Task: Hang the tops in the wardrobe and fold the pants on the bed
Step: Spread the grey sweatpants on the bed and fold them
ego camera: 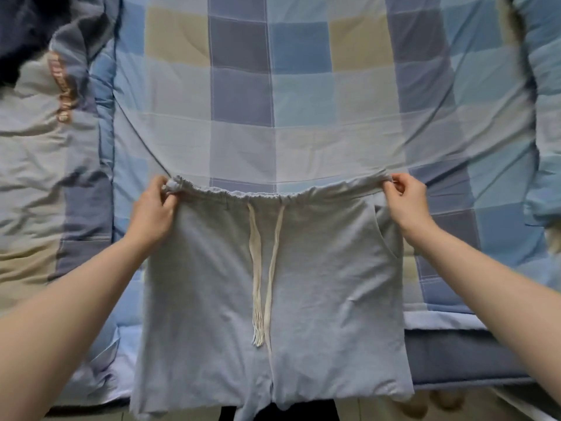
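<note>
One pair of light grey pants (273, 284), short-legged, is being held up spread flat over the near edge of the bed (303, 86), front facing the person. The left hand (154, 208) is pinching the waistband's left corner, fingers curled round a bunched bit of the elastic. The right hand (406, 199) is pinching the right corner between thumb and fingertips. The waistband is sagging slightly between the two grips.

Two cream drawstring ends (261, 268) are hanging down the middle of the pants; one is fraying into loose threads at its tip, the other is running on to the crotch seam. One slanted pocket opening is showing on the right side, below the right hand. The leg hems are dangling past the mattress edge, and the left hem is cut off by the bottom of the frame.

The bed is wearing a checked quilt in blue, slate and beige squares. At far left, a crumpled pile of clothes (39, 71) is lying on the bed: dark navy fabric on top, pale fabric beneath, with a strip of brownish lettering too blurred to read. How many garments are in it cannot be told. At the right edge, a rolled fold of quilt (543, 117) is partly out of frame. Something blurred and pale is showing on the floor under the bed's edge, lower right; it cannot be identified.
</note>
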A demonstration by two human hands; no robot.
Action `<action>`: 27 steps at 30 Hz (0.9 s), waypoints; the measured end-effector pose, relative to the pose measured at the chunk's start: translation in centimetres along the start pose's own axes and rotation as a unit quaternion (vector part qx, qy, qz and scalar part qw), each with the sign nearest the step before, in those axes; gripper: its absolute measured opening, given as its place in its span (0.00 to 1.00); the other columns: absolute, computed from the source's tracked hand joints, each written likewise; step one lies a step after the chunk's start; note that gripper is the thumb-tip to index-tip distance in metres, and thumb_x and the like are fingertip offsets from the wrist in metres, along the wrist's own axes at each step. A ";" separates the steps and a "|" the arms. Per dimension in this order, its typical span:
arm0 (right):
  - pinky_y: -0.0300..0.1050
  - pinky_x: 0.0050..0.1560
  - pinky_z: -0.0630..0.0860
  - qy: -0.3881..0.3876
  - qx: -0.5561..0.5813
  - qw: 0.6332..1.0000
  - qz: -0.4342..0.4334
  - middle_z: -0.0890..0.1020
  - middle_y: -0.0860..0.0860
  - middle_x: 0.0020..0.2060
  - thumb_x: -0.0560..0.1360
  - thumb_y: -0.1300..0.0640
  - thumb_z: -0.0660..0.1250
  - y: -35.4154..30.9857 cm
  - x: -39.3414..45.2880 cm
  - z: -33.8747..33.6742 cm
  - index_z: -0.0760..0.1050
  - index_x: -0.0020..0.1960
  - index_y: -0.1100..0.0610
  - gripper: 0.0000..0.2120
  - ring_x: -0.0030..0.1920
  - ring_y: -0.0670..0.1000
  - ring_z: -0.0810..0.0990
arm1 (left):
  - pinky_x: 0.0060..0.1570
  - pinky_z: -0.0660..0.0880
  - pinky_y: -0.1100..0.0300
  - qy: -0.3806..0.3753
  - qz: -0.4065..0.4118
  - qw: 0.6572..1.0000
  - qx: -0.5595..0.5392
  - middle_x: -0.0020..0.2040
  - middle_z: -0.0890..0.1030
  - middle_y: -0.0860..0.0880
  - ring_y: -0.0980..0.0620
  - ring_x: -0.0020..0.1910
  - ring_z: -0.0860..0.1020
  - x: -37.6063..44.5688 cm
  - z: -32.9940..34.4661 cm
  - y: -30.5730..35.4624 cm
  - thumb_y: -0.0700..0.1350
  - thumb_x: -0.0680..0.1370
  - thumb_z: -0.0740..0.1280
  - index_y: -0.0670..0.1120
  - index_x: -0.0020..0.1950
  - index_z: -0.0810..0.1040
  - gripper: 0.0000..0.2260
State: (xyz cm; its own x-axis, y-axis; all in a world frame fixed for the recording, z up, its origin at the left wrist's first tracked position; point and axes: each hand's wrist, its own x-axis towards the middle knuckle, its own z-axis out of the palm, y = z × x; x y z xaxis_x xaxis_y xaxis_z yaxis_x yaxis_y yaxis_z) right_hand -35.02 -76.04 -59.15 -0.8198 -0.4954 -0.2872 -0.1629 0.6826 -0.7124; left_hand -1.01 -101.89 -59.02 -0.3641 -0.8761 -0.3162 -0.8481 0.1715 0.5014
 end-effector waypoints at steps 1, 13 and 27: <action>0.48 0.49 0.73 0.014 0.002 1.000 -0.010 0.80 0.56 0.44 0.78 0.61 0.62 -0.3 0.5 -0.3 0.78 0.55 0.63 0.09 0.46 0.51 0.77 | 0.50 0.70 0.49 0.015 0.018 1.000 -0.008 0.50 0.80 0.37 0.37 0.52 0.77 0.1 -0.5 0.4 0.39 0.79 0.62 0.42 0.56 0.72 0.06; 0.50 0.64 0.66 -0.044 -0.262 0.959 -0.095 0.71 0.63 0.65 0.75 0.65 0.58 -7.1 8.1 5.7 0.69 0.67 0.61 0.20 0.64 0.62 0.70 | 0.66 0.65 0.49 -0.027 0.018 0.996 0.088 0.65 0.72 0.34 0.37 0.66 0.70 7.0 3.0 7.6 0.41 0.76 0.68 0.38 0.68 0.69 0.21; 0.48 0.50 0.68 -0.436 -0.313 0.798 -0.272 0.68 0.54 0.58 0.75 0.69 0.56 -0.7 -10.2 14.8 0.63 0.72 0.46 0.30 0.58 0.56 0.68 | 0.39 0.71 0.58 -0.324 -0.238 0.905 -0.140 0.31 0.77 0.48 0.47 0.36 0.76 -16.6 15.5 1.6 0.40 0.73 0.70 0.45 0.34 0.74 0.09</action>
State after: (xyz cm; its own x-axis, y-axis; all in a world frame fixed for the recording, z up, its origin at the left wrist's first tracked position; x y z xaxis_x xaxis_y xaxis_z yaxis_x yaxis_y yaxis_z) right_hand -18.45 -79.42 -65.17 0.1155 -0.8088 -0.5766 -0.8313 0.2390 -0.5019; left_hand -2.32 -80.04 -65.47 -0.2089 -0.3568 -0.9105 -0.8709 -0.3557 0.3392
